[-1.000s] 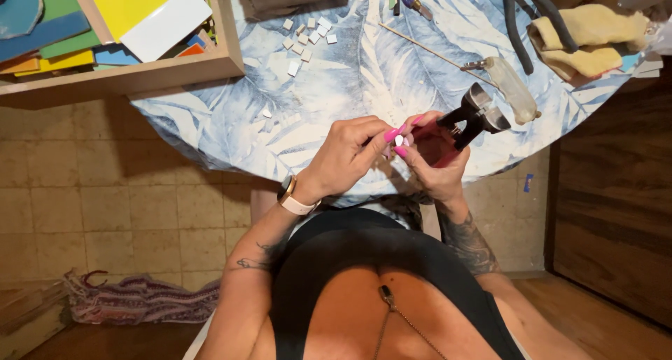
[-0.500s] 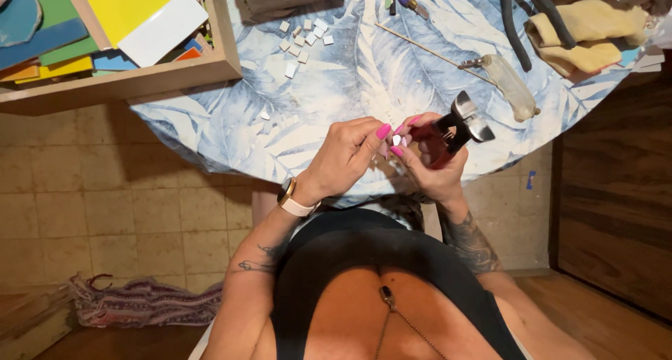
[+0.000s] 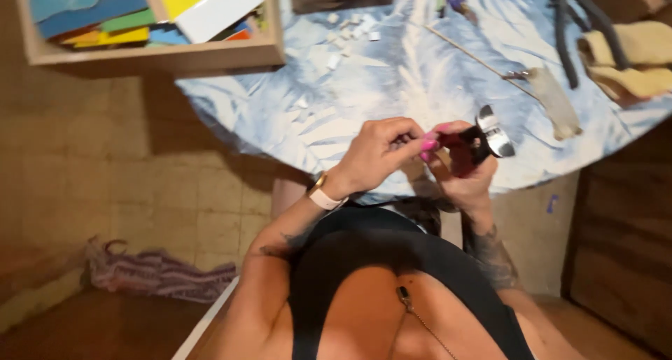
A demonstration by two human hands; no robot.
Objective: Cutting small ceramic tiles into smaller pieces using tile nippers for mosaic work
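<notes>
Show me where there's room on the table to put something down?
The blue leaf-patterned tablecloth is bare between the wooden tray and the left hand, and in the middle below the white tile pieces. It is crowded by the pliers and yellow cloth.

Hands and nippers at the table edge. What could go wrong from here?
1. The left hand pinches right beside the wheeled nippers held in the right hand; fingertips could get nipped.
2. The work hangs at the table edge, so a dropped or snapped piece would likely fall to the floor.
</notes>
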